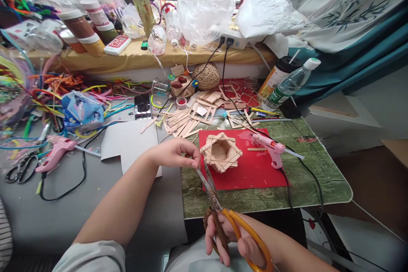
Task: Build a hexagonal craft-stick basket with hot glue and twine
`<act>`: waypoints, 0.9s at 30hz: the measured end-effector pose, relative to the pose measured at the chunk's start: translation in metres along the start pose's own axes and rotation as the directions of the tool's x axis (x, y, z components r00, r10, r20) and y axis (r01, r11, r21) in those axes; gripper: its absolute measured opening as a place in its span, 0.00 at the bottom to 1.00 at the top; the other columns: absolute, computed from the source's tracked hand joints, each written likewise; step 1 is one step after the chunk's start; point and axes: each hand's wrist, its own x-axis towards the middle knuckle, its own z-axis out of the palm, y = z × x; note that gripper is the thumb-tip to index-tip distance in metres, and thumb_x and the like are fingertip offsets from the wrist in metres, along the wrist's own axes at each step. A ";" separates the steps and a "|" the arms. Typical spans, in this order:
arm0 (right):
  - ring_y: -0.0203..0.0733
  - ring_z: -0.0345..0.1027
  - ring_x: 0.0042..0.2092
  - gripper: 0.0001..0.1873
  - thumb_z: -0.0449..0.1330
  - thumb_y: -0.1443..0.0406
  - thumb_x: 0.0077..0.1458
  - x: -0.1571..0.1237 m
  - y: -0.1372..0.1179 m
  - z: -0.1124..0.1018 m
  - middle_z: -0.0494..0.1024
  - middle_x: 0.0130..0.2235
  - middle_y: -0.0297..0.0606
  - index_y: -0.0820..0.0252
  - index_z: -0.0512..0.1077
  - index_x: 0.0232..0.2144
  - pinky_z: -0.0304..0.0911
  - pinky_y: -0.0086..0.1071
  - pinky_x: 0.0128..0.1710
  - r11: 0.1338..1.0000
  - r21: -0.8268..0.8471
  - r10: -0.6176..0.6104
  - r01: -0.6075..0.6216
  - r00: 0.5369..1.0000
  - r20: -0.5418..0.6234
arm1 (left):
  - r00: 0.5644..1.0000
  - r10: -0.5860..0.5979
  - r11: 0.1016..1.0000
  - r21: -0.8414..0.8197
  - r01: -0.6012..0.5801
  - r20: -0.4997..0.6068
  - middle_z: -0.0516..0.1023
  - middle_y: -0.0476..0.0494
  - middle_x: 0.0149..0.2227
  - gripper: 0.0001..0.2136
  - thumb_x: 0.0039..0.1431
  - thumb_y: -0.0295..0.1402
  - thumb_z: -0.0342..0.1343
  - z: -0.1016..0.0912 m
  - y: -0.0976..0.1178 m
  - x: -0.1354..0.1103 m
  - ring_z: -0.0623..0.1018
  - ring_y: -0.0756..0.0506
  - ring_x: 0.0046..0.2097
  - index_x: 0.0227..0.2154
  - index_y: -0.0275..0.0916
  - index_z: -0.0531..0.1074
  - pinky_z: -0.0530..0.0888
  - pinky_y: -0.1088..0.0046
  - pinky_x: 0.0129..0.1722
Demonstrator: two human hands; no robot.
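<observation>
A star-shaped bowl of stacked craft sticks [236, 153] sits on a red sheet [251, 178]. My right hand [223, 238] is wrapped round the handles of a pair of scissors [215, 201]. One handle is orange and the other looks brown. The blades are parted and point up toward the left side of the bowl. Just left of the bowl, my left hand [178, 153] is closed in a pinch by the blade tips. Whatever lies between its fingers is too small to make out. A pink glue gun [273, 148] rests at the right of the sheet.
Loose craft sticks [183, 123] are heaped behind the bowl, near a twine ball [206, 76]. A water bottle [288, 87] stands back right. On the left are another pink glue gun [57, 153], black scissors [22, 170], white card [134, 140] and a phone [143, 107]. Black cords cross the table.
</observation>
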 end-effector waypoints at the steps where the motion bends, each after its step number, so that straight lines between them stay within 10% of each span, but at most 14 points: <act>1: 0.32 0.67 0.29 0.48 0.68 0.28 0.42 -0.002 0.000 -0.003 0.79 0.44 0.44 0.58 0.65 0.47 0.64 0.31 0.35 1.000 -0.008 0.014 -0.014 1.000 -0.013 | 1.000 -0.011 1.000 0.011 0.011 0.002 0.83 0.40 0.34 0.13 0.66 0.43 0.64 -0.001 -0.002 0.000 0.77 0.48 0.34 0.37 0.36 0.82 0.73 0.74 0.35; 27: 0.38 0.72 0.33 0.57 0.62 0.23 0.42 -0.009 -0.018 -0.020 0.77 0.54 0.53 0.60 0.67 0.56 0.68 0.38 0.39 0.999 -0.033 0.036 -0.035 0.999 0.029 | 0.987 0.020 0.958 -0.281 -0.064 -0.157 0.81 0.39 0.31 0.15 0.64 0.43 0.67 0.006 -0.014 0.009 0.78 0.47 0.33 0.33 0.34 0.78 0.74 0.71 0.36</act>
